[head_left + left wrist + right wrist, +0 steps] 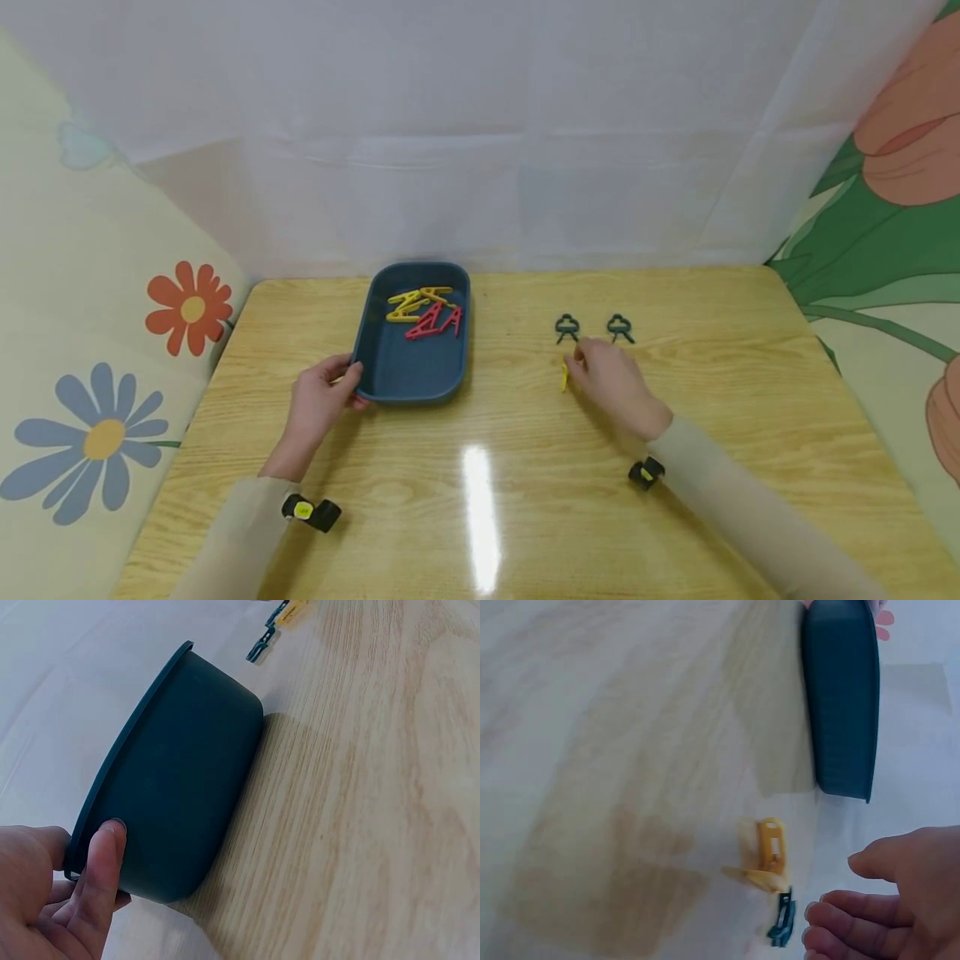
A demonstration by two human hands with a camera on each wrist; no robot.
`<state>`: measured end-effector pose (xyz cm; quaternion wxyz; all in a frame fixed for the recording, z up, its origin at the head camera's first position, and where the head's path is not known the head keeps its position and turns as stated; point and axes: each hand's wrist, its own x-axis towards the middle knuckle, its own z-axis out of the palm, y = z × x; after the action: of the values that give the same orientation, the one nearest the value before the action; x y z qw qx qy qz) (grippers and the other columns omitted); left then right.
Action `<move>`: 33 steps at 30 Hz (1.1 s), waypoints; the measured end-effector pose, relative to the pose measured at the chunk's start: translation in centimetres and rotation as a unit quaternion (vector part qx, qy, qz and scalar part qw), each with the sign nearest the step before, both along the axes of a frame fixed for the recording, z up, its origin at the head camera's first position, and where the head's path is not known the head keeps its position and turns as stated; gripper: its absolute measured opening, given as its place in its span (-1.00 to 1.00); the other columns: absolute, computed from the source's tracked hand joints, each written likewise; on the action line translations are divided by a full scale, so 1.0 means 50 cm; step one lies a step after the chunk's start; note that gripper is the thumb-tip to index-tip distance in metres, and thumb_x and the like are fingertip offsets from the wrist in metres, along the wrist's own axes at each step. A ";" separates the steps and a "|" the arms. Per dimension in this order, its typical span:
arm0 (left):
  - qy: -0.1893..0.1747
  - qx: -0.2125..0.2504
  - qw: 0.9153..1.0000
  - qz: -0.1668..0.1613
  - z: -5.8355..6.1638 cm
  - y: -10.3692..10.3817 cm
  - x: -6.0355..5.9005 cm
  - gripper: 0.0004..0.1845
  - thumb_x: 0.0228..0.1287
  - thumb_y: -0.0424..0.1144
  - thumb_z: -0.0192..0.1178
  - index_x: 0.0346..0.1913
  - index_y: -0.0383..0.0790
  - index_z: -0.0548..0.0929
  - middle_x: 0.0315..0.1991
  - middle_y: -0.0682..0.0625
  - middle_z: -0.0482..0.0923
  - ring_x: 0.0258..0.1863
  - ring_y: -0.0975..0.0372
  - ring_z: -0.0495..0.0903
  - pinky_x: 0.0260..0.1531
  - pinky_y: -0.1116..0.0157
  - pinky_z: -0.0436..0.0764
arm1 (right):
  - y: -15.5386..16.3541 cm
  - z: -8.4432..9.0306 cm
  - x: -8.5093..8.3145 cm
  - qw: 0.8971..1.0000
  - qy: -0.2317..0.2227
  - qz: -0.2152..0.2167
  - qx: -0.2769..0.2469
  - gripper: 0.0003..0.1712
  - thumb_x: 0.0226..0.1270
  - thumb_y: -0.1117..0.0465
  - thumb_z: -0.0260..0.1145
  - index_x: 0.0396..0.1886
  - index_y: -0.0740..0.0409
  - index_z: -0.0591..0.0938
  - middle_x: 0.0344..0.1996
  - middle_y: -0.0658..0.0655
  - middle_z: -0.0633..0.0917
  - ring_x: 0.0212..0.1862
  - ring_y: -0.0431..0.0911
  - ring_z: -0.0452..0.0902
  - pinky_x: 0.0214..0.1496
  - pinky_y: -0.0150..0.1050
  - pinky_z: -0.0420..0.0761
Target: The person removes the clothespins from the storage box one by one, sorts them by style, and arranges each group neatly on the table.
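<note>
My left hand grips the front left corner of a dark blue-green plastic tray, thumb on the rim and fingers beneath it. In the left wrist view, the fingers press the outer wall of the tray. Yellow clips and red clips lie inside, toward the back. On the table to the right, my right hand hovers beside a yellow clip. In the right wrist view, thumb and fingers are spread apart, with that yellow clip standing clear of them.
Two dark green clips, a left one and a right one, lie behind the right hand. A white cloth hangs along the table's back edge. Bare wooden tabletop stretches in front of the tray.
</note>
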<state>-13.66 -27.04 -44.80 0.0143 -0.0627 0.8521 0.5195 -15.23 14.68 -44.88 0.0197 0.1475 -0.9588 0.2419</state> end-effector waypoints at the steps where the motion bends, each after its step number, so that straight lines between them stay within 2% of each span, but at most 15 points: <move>1: 0.000 -0.002 1.000 0.000 0.000 0.000 0.000 -0.53 0.62 -0.27 0.09 0.33 -0.62 0.47 0.15 -0.55 0.58 -0.60 0.45 0.67 -0.48 0.43 0.75 | -0.002 0.006 -0.003 1.000 0.003 0.006 0.001 -0.76 0.55 0.19 0.30 -0.32 0.26 0.64 -0.52 0.08 0.61 -0.54 -0.14 0.47 -0.52 -0.28 0.56; 7: 0.000 -0.011 1.000 0.001 0.000 -0.001 0.001 -0.55 0.62 -0.28 0.09 0.32 -0.60 0.49 0.13 -0.53 0.60 -0.58 0.43 0.68 -0.47 0.42 0.75 | -0.024 0.050 -0.020 0.999 -0.004 0.031 0.008 -0.77 0.59 0.15 0.27 -0.22 0.22 0.66 -0.36 0.13 0.69 -0.50 -0.17 0.54 -0.47 -0.28 0.64; 15: -0.001 -0.017 1.000 0.001 0.000 -0.002 0.001 -0.55 0.62 -0.26 0.09 0.33 -0.59 0.49 0.12 -0.52 0.61 -0.57 0.43 0.69 -0.46 0.42 0.76 | -0.077 0.103 -0.043 0.998 -0.015 0.059 0.030 -0.75 0.61 0.10 0.25 -0.08 0.22 0.69 -0.23 0.15 0.71 -0.25 -0.05 0.66 -0.24 -0.17 0.73; 26: 0.000 -0.005 1.000 0.001 0.003 -0.001 0.003 -0.54 0.61 -0.27 0.10 0.32 -0.62 0.49 0.12 -0.54 0.60 -0.59 0.44 0.68 -0.48 0.42 0.75 | -0.172 0.140 -0.078 0.993 0.021 0.111 0.036 -0.75 0.58 0.14 0.28 -0.02 0.25 0.70 -0.17 0.18 0.75 -0.15 -0.01 0.68 -0.12 -0.13 0.73; 33: -0.001 0.004 1.000 -0.002 0.004 0.001 0.002 -0.52 0.61 -0.26 0.11 0.33 -0.62 0.47 0.14 -0.55 0.58 -0.61 0.46 0.67 -0.50 0.43 0.74 | -0.224 0.157 -0.100 0.991 0.015 0.126 0.040 -0.75 0.61 0.14 0.25 0.00 0.22 0.71 -0.12 0.16 0.75 -0.13 -0.04 0.68 -0.10 -0.15 0.72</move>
<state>-13.54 -26.99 -44.61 0.0163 -0.0610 0.8499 0.5232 -20.24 3.47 -37.03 -0.0020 0.2714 -0.9410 0.2019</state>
